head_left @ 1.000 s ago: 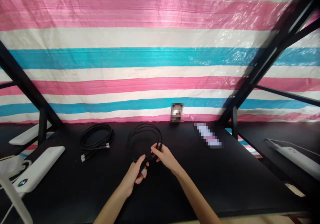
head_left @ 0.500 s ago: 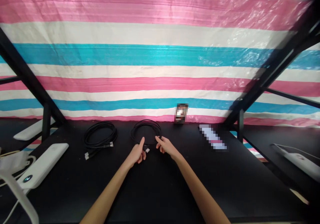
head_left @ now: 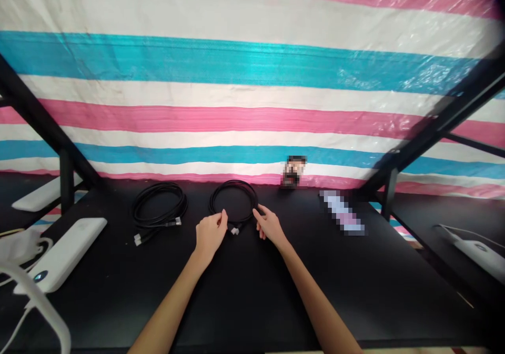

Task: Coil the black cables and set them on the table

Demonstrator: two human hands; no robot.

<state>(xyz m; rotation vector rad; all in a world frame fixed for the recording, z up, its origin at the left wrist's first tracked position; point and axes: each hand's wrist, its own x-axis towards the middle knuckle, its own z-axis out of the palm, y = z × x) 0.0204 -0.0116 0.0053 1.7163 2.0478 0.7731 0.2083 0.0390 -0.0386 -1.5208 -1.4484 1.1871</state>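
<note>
A thin black cable (head_left: pixel 215 191) lies in a round coil on the black tabletop in front of me, its pale connector ends (head_left: pixel 235 231) at the near side. My left hand (head_left: pixel 209 235) is closed at the coil's lower left, thumb pressed to the curled fingers on the cable; the exact grip is partly hidden. At the coil's right side my right hand (head_left: pixel 271 228) pinches the cable between thumb and forefinger, the other fingers curled below. A second, thicker coiled black cable (head_left: pixel 138 204) rests to the left, with its connectors towards me, untouched.
White power banks (head_left: pixel 73 251) and a white charger (head_left: pixel 19 249) with cords are at the left. A blurred-out phone-like object (head_left: pixel 342 212) lies right; another pixelated item (head_left: pixel 292 172) stands at the back. Black frame bars (head_left: pixel 430 138) flank the table (head_left: pixel 244 301) before a striped sheet (head_left: pixel 236 117).
My left thumb has come down from its raised position against the fingers, and that hand has turned knuckles up. My right hand stays at the coil's right edge. The view has tilted downward slightly.
</note>
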